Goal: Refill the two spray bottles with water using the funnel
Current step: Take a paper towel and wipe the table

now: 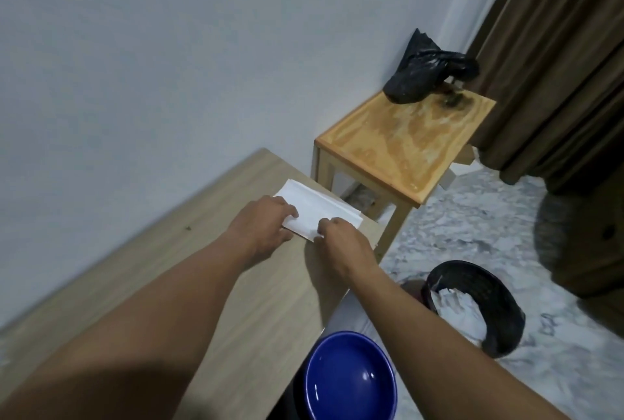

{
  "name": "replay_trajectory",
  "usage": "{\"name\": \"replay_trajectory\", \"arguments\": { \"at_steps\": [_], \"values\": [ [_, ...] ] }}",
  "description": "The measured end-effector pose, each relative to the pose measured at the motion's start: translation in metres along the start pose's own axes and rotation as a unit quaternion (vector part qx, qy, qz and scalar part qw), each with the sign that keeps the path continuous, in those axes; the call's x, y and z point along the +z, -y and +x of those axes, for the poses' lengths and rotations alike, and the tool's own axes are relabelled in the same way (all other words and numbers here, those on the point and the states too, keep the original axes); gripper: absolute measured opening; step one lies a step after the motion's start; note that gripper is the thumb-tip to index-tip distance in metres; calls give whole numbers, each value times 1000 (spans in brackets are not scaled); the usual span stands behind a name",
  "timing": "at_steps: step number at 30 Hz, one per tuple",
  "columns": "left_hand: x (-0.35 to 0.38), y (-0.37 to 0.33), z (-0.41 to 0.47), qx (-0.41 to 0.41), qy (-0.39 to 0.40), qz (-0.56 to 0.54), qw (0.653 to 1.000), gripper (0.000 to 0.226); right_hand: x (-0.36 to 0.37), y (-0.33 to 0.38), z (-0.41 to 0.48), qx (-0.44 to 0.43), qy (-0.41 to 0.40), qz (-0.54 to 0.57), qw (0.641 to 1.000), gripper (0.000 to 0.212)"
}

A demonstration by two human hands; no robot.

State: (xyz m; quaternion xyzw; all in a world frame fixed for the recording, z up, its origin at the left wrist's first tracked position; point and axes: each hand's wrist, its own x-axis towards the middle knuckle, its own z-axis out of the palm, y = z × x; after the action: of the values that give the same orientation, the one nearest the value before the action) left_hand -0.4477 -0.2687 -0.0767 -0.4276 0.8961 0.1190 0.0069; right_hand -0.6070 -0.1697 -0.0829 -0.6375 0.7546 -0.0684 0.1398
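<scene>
A stack of folded white tissues (315,205) lies near the far right corner of the light wooden table (169,267). My left hand (261,225) presses on its near left edge with curled fingers. My right hand (341,239) pinches the near right edge of the tissues. A blue bucket (349,382) holding water stands on the floor by the table's near right side. No spray bottle or funnel is in view.
A small wooden side table (401,152) stands right of my table against the wall, with a black plastic bag (425,70) on it. A black wastebasket (479,304) with white paper sits on the marble floor. Brown curtains (557,58) hang at the right.
</scene>
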Motion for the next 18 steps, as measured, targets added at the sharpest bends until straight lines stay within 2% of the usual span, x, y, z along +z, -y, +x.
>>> {"name": "replay_trajectory", "arguments": {
  "at_steps": [5, 10, 18],
  "values": [
    [3, 3, 6, -10, -8, -24, 1000, 42, -7, -2, 2, 6, -22, 6, 1000, 21],
    [-2, 4, 11, 3, -31, -36, 999, 29, -11, -4, 3, -13, -89, 6, 996, 25],
    [-21, -4, 16, 11, -67, -46, 997, 26, -33, 3, 1, -16, -151, -6, 988, 17]
  ]
}}
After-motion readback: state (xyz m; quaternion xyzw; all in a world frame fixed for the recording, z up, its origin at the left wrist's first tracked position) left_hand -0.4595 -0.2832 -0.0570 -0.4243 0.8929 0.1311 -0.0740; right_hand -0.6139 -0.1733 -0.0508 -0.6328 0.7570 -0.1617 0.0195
